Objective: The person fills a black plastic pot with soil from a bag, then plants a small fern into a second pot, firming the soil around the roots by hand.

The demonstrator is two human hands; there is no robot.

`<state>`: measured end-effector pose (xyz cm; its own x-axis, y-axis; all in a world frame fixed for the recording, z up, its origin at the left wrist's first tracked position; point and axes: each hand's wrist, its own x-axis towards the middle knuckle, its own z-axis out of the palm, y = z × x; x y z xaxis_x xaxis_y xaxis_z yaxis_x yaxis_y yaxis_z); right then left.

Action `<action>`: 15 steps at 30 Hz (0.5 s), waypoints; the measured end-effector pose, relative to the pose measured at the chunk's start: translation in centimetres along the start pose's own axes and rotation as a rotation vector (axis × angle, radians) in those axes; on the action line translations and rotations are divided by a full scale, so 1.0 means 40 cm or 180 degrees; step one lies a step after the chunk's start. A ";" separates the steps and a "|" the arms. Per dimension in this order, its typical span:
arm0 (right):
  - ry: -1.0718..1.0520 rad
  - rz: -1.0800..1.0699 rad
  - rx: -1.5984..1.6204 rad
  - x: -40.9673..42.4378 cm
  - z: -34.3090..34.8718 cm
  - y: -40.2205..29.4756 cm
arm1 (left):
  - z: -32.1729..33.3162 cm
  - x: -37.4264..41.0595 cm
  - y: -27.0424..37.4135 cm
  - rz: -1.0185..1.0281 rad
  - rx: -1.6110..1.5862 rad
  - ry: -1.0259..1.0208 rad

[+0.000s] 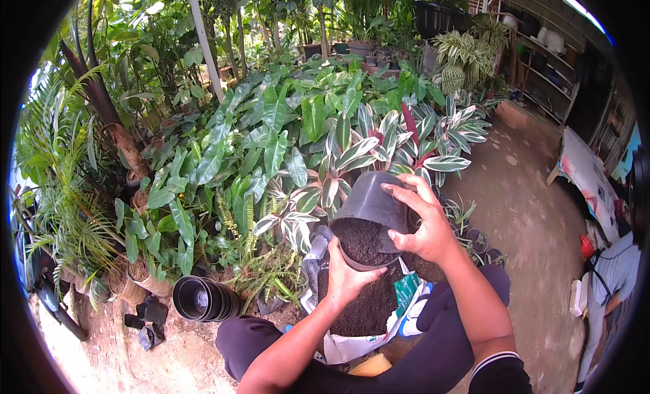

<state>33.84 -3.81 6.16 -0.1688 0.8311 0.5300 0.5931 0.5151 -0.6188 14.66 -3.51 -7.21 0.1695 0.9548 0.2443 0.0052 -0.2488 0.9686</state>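
Note:
My right hand (pixel 421 216) grips a black plastic pot (pixel 373 196), tipped with its mouth facing down and towards me. Beneath it, my left hand (pixel 350 277) holds the rim of a second pot (pixel 368 264), most of which is hidden by the hand. Dark soil (pixel 358 241) shows between the two pots. Below both hands, a white sack (pixel 350 347) with its mouth spread wide holds more dark soil (pixel 363 307). A yellow object (pixel 371 365) lies by the sack's near edge, between my legs.
Nested black pots (pixel 203 298) lie on their side at the left, near small black pots or bags (pixel 152 312). Dense potted foliage (pixel 284 119) stands ahead, with striped-leaf plants (pixel 355 150) closest. Small pots (pixel 477 239) stand at the right. Another person (pixel 612 272) is at the far right.

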 end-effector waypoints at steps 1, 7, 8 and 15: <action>0.0117 -0.0031 0.0021 -0.001 0.007 0.000 | 0.000 -0.001 0.001 -0.0012 0.0070 0.0026; 0.0168 0.0096 -0.0085 0.014 -0.005 -0.020 | 0.009 0.010 0.013 0.0118 -0.0106 0.0163; 0.0271 -0.0040 -0.0084 0.013 -0.002 -0.012 | 0.010 0.014 0.000 0.0142 -0.0120 0.0183; 0.0729 -0.0238 -0.0217 0.005 0.009 0.005 | 0.006 0.006 0.015 0.0197 -0.0012 0.0220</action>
<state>33.64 -3.47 5.95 -0.0361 0.7179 0.6952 0.6387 0.5516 -0.5365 14.95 -3.47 -6.57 0.1011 0.9466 0.3061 -0.0068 -0.3070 0.9517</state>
